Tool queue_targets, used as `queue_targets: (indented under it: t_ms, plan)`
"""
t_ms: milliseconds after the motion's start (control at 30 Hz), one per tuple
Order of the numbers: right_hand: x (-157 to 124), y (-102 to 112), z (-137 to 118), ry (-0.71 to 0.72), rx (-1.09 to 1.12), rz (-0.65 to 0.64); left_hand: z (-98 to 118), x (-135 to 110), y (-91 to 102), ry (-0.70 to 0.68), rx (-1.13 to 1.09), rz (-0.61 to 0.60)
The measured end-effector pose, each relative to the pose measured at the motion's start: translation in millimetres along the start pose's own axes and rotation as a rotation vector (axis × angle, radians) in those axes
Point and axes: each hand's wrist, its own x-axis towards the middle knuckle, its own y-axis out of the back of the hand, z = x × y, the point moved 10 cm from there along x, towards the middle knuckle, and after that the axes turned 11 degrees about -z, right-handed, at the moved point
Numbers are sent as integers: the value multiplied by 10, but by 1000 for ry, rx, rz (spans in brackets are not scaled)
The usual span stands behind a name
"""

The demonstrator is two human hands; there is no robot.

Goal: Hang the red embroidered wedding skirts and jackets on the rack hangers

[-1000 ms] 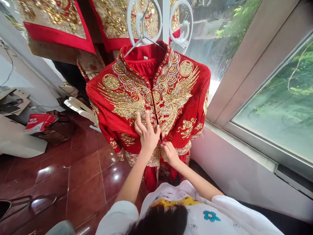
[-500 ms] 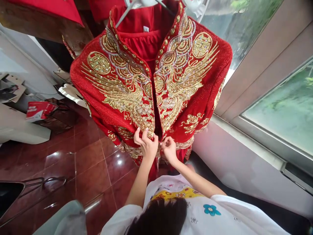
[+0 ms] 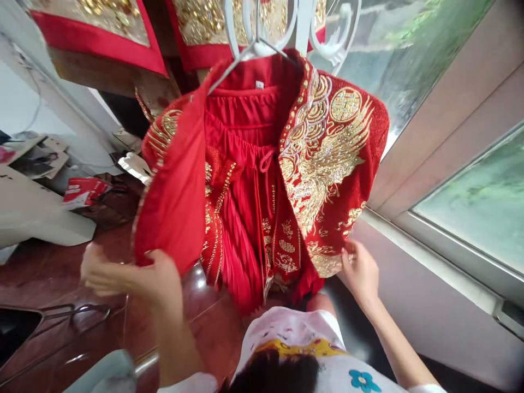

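Observation:
A red jacket (image 3: 323,158) with gold phoenix embroidery hangs on a wire hanger (image 3: 245,52), its front parted wide. Inside it hangs a red pleated skirt (image 3: 241,229) with a tied drawstring (image 3: 268,161) at the waist. My left hand (image 3: 139,281), blurred, is at the lower edge of the left front panel (image 3: 174,202), which is folded back to show plain red lining. Its fingers stretch out past the panel and its thumb lies near the lining. My right hand (image 3: 362,273) pinches the lower edge of the right front panel, near the gold hem.
A white scrolled metal stand (image 3: 303,27) holds the hanger. Framed gold pieces with red borders (image 3: 98,46) are behind it. At right is a window frame (image 3: 442,109) with a ledge below. A red and white bag (image 3: 84,191) and a metal-legged chair (image 3: 73,311) are on the left.
My hands have moved apart from the centre of the jacket, left and right. The front has swung open, turning the left panel inside out and exposing the skirt. The view has tilted up slightly.

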Motion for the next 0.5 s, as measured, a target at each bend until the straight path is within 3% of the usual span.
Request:
queue_targets:
  t_ms: [67, 133, 233, 333, 433, 500]
  plan:
    - [47, 299, -862, 292, -70, 225, 472, -7, -72, -128, 67, 98]
    - [92, 398, -1669, 489, -151, 370, 847, -1, -340, -214, 37, 99]
    - [392, 388, -2387, 511, -273, 403, 925, 159, -629, -151, -66, 104]
    - [773, 547, -2500, 460, -304, 362, 682, 566, -513, -126, -164, 137]
    - [1119, 901, -2331, 499, -199, 271, 539, 1153, -52, -187, -93, 277]
    - [1395, 1099, -2226, 554, -42, 102, 597, 1589, 122, -209, -61, 277]
